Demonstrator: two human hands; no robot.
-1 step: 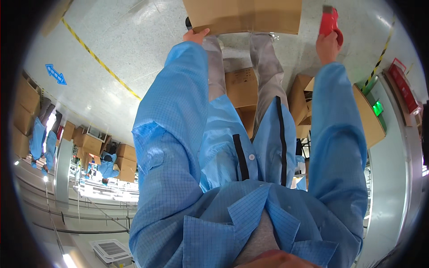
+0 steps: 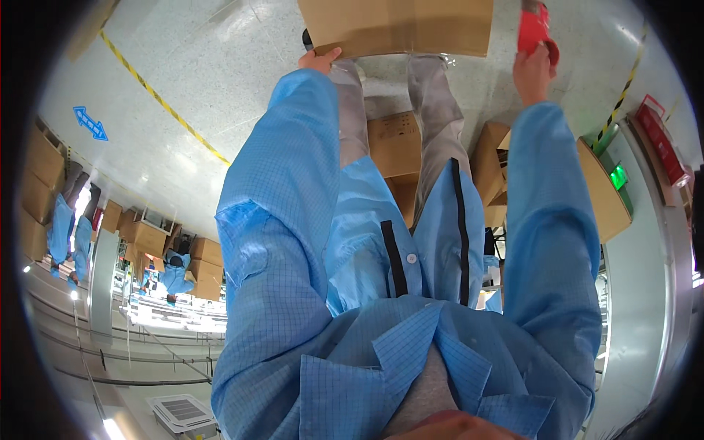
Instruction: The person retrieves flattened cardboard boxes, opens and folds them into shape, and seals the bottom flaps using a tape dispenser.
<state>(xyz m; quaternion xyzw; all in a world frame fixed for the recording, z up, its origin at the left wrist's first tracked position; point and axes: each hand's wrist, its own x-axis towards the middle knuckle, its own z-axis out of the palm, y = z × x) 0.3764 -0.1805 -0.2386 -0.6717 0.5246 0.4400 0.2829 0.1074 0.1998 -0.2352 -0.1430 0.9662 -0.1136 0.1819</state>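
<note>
A brown cardboard box (image 2: 396,28) stands in front of my legs, its upper part cut off by the top of the view. A strip of clear tape runs over the middle of its near side, with a loose bit glinting at the lower edge. My left hand (image 2: 320,60) grips the box at its near left corner, the thumb lying along the edge. Off the box's right side, my right hand (image 2: 533,72) is closed round the handle of a red tape dispenser (image 2: 534,31), held apart from the box.
Behind my legs sits another cardboard box (image 2: 394,143); open cartons (image 2: 488,165) stand to the right. Yellow-black floor tape (image 2: 165,103) runs on both sides. A red box-shaped thing (image 2: 661,139) lies by the right wall. Far left are stacked cartons (image 2: 40,183) and people in blue coats (image 2: 70,227).
My right hand and the tape dispenser have shifted slightly farther away and to the left. My left hand stays on the box corner.
</note>
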